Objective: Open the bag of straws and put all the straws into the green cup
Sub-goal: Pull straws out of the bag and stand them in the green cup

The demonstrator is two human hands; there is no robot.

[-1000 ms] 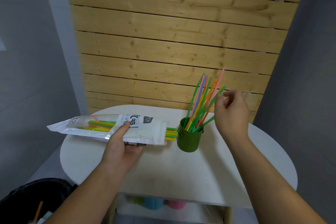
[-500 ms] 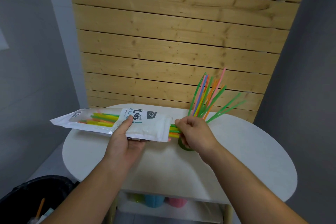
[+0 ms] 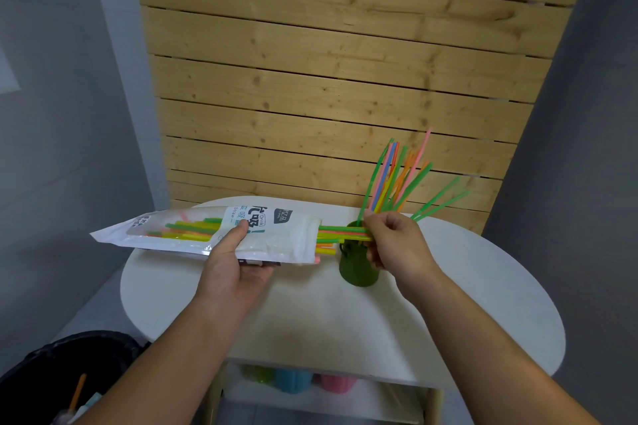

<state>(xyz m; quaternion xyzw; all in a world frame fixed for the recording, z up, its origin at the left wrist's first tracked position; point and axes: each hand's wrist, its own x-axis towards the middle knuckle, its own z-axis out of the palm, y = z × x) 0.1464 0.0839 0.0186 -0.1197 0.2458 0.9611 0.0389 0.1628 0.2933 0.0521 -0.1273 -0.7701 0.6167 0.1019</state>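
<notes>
My left hand (image 3: 234,262) holds the bag of straws (image 3: 207,235) level above the white table (image 3: 345,321), thumb pressed on the printed label, fingers curled under the pack. The bag's open end points right, toward the green cup (image 3: 357,267), and a bundle of straws (image 3: 341,235) sticks out of that mouth. My right hand (image 3: 397,245) is closed around the tips of those straws, pinching several just above the cup's rim; how many I have I can't quite tell, since my knuckles cover them. More straws show through the clear window at the bag's left end. The cup stands on the table just right of the bag and already carries a fan of upright straws (image 3: 397,176), green, pink, orange and yellow, leaning against each other in front of the wooden slat wall (image 3: 328,62)
</notes>
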